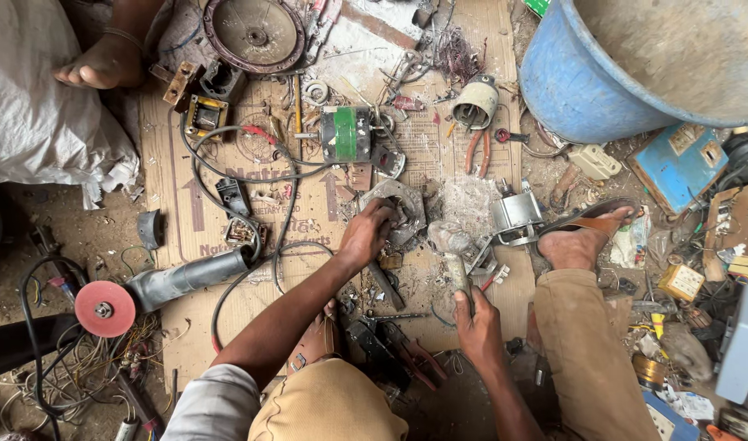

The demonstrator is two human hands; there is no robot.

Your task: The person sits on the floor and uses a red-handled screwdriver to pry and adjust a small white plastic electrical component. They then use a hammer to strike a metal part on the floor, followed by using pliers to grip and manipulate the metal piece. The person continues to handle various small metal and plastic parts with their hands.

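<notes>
Gripping hammer (454, 255) in right hand (478, 325), left hand (366, 235) steadying motor housing (402, 208)

A grey metal motor housing (396, 214), round and grimy with a dark hollow centre, is seen lying on the cardboard sheet (186, 212) amid metal dust; its near edge is covered by fingers. Just beside it, a hammer (454, 260) is held upright-tilted, its worn wooden handle gripped low and its dull metal head raised close to the housing's right side.
</notes>
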